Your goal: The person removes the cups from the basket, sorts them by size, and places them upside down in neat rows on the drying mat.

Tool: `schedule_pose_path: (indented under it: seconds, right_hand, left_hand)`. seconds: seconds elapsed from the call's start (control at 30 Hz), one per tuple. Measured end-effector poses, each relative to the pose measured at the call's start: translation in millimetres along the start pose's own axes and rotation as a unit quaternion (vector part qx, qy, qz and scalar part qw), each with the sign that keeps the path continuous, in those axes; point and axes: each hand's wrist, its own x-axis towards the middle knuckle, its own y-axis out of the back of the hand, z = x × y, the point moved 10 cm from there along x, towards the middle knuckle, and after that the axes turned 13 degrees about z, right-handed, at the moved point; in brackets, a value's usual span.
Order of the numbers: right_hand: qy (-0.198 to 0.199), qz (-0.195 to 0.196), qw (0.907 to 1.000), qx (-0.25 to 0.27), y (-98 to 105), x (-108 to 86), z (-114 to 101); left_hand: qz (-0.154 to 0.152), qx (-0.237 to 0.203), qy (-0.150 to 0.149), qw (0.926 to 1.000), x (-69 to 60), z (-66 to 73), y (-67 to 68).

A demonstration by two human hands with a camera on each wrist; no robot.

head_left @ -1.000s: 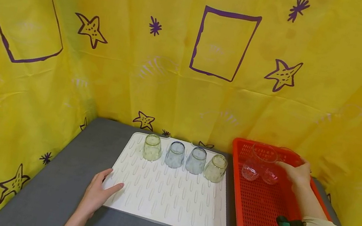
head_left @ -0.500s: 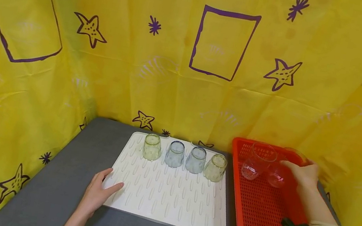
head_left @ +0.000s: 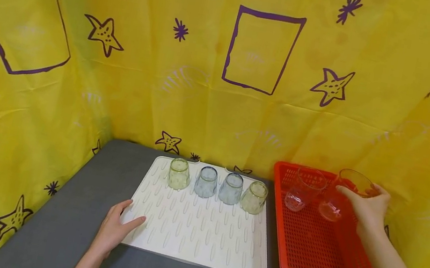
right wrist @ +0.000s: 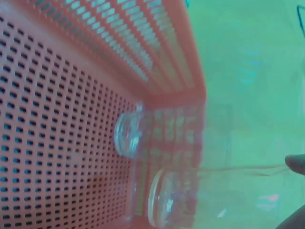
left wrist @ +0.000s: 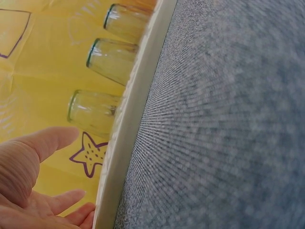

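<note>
My right hand point(head_left: 369, 209) holds a tall clear glass point(head_left: 335, 205) near its rim, with the thumb on the near side. The glass stands inside the red basket point(head_left: 283, 259), leaning slightly right; whether its base touches the basket floor I cannot tell. A second clear glass point(head_left: 303, 191) stands to its left in the same basket. In the right wrist view the glass bases show low in the basket. My left hand point(head_left: 114, 226) is at the left edge of the white ridged drying tray point(head_left: 198, 235), thumb and fingers spread apart.
Along the tray's back edge is a row of short tumblers, wider end down: a green tumbler point(head_left: 179, 175), two blue tumblers point(head_left: 205, 183) and a yellowish tumbler point(head_left: 254, 198). The basket stands right of the tray. A yellow cloth point(head_left: 185, 110) hangs behind the grey table point(head_left: 75, 205).
My right hand has moved right with the clear glass, parting it from the other clear glass. The left hand and the tumblers have stayed in place.
</note>
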Motion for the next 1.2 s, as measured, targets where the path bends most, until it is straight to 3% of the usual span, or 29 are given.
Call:
schedule_pose_path:
  seconds: [0.23,0.57,0.83,1.0,1.2]
  right_hand:
    - [0.006,0.011,0.9967,0.080,2,-28.6,-14]
    - [0.020,-0.046,0.9869,0.154,-10,-74.8,-32]
    - [0.072,-0.114,0.9782,0.158,-29,-111.1,-48]
    - [0.093,-0.143,0.9729,0.156,-41,-135.0,-55]
    - [0.096,-0.189,0.9677,0.136,-59,-159.7,-58]
  left_hand:
    - [-0.001,0.000,0.004,1.0000,-0.3,-2.2,-0.1]
    - [-0.001,-0.001,0.010,0.9999,-1.1,0.9,1.2]
    - [-0.002,0.002,0.002,1.0000,-3.8,8.4,1.7]
    - [0.001,-0.003,-0.015,0.9999,-7.8,20.2,0.3]
    - [-0.007,-0.064,-0.038,0.9972,-17.0,44.2,-8.8]
